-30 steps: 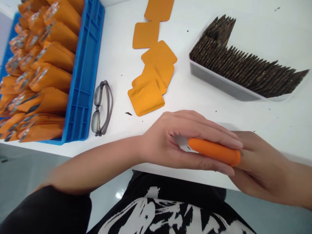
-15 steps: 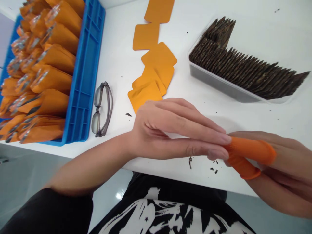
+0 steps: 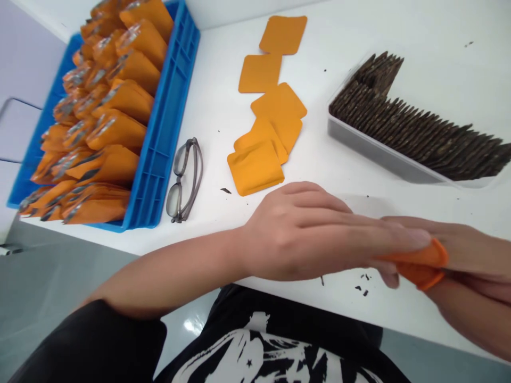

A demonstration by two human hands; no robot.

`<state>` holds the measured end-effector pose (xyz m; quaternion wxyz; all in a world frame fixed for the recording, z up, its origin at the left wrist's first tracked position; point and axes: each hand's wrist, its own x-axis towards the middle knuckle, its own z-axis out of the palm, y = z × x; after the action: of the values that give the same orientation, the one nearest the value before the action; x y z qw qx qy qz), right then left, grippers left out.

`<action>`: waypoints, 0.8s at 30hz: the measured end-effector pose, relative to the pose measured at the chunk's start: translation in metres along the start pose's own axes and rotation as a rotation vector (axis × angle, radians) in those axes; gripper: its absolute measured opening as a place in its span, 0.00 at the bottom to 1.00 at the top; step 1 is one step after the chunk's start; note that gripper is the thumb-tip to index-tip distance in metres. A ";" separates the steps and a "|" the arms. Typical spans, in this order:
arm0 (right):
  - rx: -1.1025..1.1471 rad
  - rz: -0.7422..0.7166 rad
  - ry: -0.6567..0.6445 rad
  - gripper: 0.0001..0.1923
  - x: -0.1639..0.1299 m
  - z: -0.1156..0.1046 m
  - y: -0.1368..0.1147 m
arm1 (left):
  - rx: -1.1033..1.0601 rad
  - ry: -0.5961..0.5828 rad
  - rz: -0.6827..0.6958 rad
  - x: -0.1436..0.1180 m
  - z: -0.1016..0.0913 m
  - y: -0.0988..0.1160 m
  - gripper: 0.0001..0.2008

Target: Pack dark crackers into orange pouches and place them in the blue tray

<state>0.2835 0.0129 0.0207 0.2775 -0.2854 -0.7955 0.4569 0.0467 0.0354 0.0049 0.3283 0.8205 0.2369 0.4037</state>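
A white bench (image 3: 399,32) fills most of the view and carries everything else. At its left stands a blue crate (image 3: 167,133) packed with filled orange pouches (image 3: 115,127) set on edge in rows. At the right a clear plastic tray (image 3: 383,157) holds a long row of dark square slabs (image 3: 419,135) leaning one on the next. Between crate and tray a loose trail of flat empty orange pouches (image 3: 267,127) runs away from the person, some overlapping; the nearest one (image 3: 255,169) lies puffed and slightly open. A pair of grey glasses (image 3: 184,181) rests folded just beside the crate. Small dark crumbs (image 3: 362,290) dot the bench near its front edge.

The left hand (image 3: 319,234) reaches across to the right, palm down, its fingers stretched out and pinched closed on an orange finger cot (image 3: 419,263) that sits on a finger of the right hand (image 3: 471,255). The right hand lies low at the bench edge, mostly hidden behind the left; its fingers seem loosely extended and it grips nothing that shows. The cot is over the front edge of the bench, well apart from the tray and the pouches.

To handle the cot well, I judge that the pinch should sit at its rolled rim rather than its tip, the covered finger should be kept straight and stiff, and the pull should run along that finger's line, evenly, so the thin rubber does not bunch or tear.
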 end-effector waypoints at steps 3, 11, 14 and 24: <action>0.109 0.031 -0.018 0.18 -0.004 -0.002 0.005 | 0.096 -0.087 0.031 0.002 -0.008 0.003 0.04; 0.077 0.047 0.147 0.18 0.018 -0.010 -0.003 | 0.245 0.221 0.398 -0.005 -0.004 -0.007 0.05; 0.050 0.036 0.157 0.16 0.025 -0.009 -0.009 | 0.197 0.328 0.352 -0.002 0.002 -0.010 0.09; 0.031 -0.012 0.186 0.23 -0.006 0.005 0.007 | 0.003 0.404 0.199 0.006 -0.006 0.006 0.07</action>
<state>0.2860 0.0087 0.0117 0.3573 -0.3175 -0.7608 0.4390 0.0459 0.0367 0.0151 0.2316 0.7427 0.2165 0.5898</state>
